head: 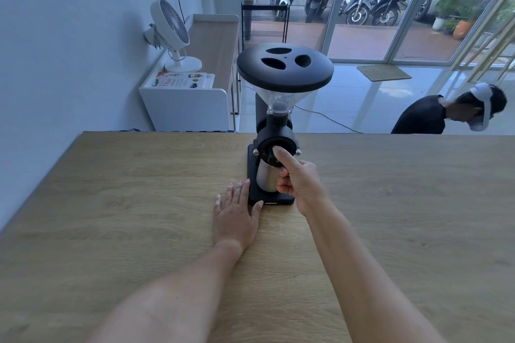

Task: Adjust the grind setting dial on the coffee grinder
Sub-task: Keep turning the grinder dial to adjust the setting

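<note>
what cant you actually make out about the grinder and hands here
Head view, the only one:
- Dial markings: too small, and the right hand covers part of the dial.
- Metal cup: right side hidden by the same hand.
- Base lettering: too small to read.
- Left hand: whether it presses the base edge or merely lies beside it.

A coffee grinder (274,131) stands upright on a table (111,203), near its far edge. The left hand (237,213) lies flat on the table, touching the grinder's base (257,195). The right hand (298,179) is at the front dial (267,154).
</note>
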